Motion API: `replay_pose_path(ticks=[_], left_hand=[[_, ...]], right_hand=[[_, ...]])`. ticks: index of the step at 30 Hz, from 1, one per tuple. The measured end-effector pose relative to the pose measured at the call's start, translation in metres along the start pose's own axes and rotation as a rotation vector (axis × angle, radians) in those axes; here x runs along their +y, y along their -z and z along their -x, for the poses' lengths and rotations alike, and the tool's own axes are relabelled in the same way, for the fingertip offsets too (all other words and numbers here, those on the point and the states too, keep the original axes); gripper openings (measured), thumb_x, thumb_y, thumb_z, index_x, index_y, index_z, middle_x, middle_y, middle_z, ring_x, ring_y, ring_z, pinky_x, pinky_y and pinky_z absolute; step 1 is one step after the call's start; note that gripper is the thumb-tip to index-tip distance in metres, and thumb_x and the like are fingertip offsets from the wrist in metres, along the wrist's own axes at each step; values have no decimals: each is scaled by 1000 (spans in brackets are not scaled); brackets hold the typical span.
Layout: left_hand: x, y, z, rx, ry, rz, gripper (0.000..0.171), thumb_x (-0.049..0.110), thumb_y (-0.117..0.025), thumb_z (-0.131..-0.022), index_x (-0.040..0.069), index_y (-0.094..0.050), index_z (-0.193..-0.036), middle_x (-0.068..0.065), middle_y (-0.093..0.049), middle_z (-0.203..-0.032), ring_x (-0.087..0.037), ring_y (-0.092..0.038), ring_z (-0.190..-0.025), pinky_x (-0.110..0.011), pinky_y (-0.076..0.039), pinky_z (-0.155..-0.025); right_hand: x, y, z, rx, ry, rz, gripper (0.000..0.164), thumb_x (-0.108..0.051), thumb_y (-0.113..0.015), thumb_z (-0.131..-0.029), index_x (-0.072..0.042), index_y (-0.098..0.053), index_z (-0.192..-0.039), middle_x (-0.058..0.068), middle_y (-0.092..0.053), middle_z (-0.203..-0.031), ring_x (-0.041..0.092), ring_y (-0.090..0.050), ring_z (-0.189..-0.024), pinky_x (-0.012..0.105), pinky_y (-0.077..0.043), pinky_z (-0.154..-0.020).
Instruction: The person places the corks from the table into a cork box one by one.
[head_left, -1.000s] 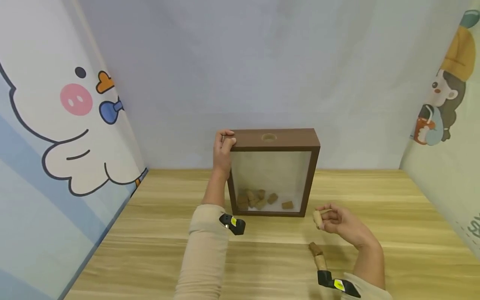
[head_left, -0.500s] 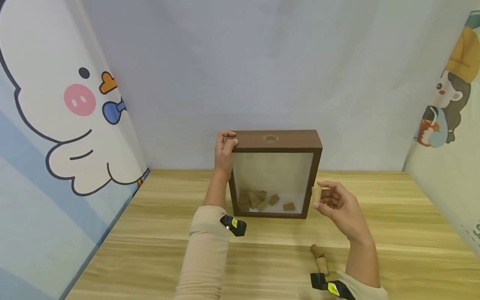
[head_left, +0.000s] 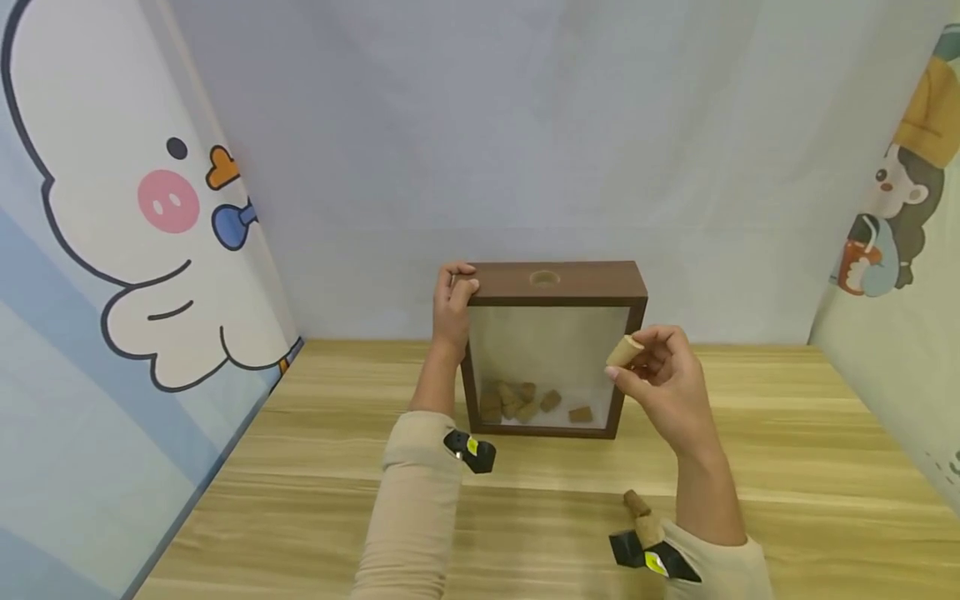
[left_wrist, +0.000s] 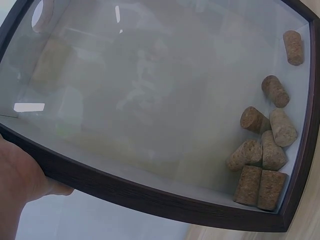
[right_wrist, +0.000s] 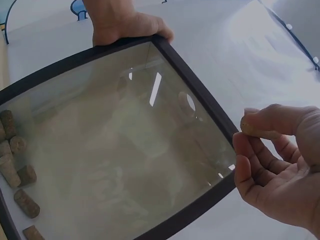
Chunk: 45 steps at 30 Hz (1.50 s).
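A shallow dark-brown wooden box (head_left: 585, 279) with a clear front stands upright on the table, a round hole (head_left: 544, 279) in its top. Several corks (left_wrist: 272, 187) lie at the bottom inside, mostly toward the left. My left hand (head_left: 453, 308) grips the box's upper left corner, fingers over the top. Between thumb and fingers my right hand (head_left: 667, 383) pinches a pale cork (head_left: 625, 351), held tilted in front of the box's right side, below the level of the top. In the right wrist view the fingers mostly cover that cork (right_wrist: 247, 127).
Loose corks (head_left: 636, 502) lie on the wooden table (head_left: 300, 500) near my right wrist, partly behind the black wrist camera (head_left: 652, 560). A pale curtain (head_left: 525, 125) hangs behind the box, with cartoon-printed cloths at both sides.
My right hand has risen and moved left from beside the box's lower right, and the pinched cork has turned upright, then tilted. My left hand keeps its grip on the box.
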<state>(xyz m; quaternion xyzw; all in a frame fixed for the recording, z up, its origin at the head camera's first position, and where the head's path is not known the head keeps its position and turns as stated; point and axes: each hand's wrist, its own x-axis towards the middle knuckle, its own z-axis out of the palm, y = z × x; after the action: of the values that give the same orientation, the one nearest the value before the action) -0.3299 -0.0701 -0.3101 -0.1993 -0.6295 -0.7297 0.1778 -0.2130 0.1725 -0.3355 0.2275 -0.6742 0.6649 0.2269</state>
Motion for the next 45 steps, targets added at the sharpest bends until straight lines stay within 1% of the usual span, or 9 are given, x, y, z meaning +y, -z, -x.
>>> replay_pose_path(ticks=[4,7,14,21,25,28,33,39,45], left_hand=[[12,-4,5,3,-11,9,13,4,-38,-87,2,-42,-99,-1,-45,-93,-13,-41,-89,-30,-30,-84],[14,-5,6,6,-11,16,13,4,-38,-86,2,-42,-98,0,-45,-92,-12,-42,-89,-29,-30,-85],[13,-5,5,10,4,11,13,3,-38,-86,2,-42,-99,-1,-44,-96,-13,-42,-90,-30,-30,-86],[18,-4,6,8,6,-10,13,4,-38,-87,2,-41,-99,-3,-45,-97,-13,-41,-91,-31,-29,-86],[17,-4,5,4,6,-4,14,5,-38,-87,2,-41,-100,-2,-45,-96,-13,-41,-91,-31,-29,-86],[6,-1,1,5,14,8,14,5,-38,-87,3,-41,-100,-2,-45,-96,-14,-41,-92,-31,-29,-86],[-11,4,-4,17,31,17,14,7,-40,-87,6,-43,-101,-1,-44,-99,-15,-42,-94,-33,-28,-88],[-14,2,-3,35,13,9,14,13,-41,-85,12,-43,-98,-4,-45,-100,-15,-43,-94,-33,-29,-89],[-13,4,-3,32,20,19,14,11,-41,-86,11,-43,-99,-5,-46,-99,-20,-43,-97,-33,-29,-90]], right_hand=[[-9,-9,-15,-30,73,15,45,21,-61,-75,12,-44,-115,13,-56,-93,17,-55,-78,21,-44,-65],[-14,-14,-26,-61,109,59,42,21,-61,-75,13,-47,-113,14,-57,-95,17,-55,-80,22,-45,-65],[-20,-17,-51,-83,177,84,39,24,-60,-74,14,-47,-110,29,-56,-99,17,-58,-87,24,-46,-71],[-21,-20,-76,-123,200,130,39,21,-61,-76,12,-50,-112,24,-58,-101,16,-59,-84,24,-47,-74],[-21,-24,-88,-149,165,161,36,16,-63,-78,10,-51,-112,22,-59,-102,16,-59,-81,25,-48,-73],[-19,-29,-97,-174,118,211,33,11,-64,-81,8,-50,-110,22,-60,-102,20,-60,-82,27,-48,-73],[-19,-37,-114,-216,-17,397,30,1,-64,-85,0,-50,-112,17,-62,-103,28,-60,-87,36,-48,-74],[-19,-45,-131,-252,-176,521,29,-3,-67,-83,-2,-53,-108,17,-62,-99,29,-59,-90,41,-45,-76],[-18,-51,-137,-270,-206,544,31,-5,-71,-80,0,-56,-106,18,-61,-100,29,-58,-91,40,-46,-77]])
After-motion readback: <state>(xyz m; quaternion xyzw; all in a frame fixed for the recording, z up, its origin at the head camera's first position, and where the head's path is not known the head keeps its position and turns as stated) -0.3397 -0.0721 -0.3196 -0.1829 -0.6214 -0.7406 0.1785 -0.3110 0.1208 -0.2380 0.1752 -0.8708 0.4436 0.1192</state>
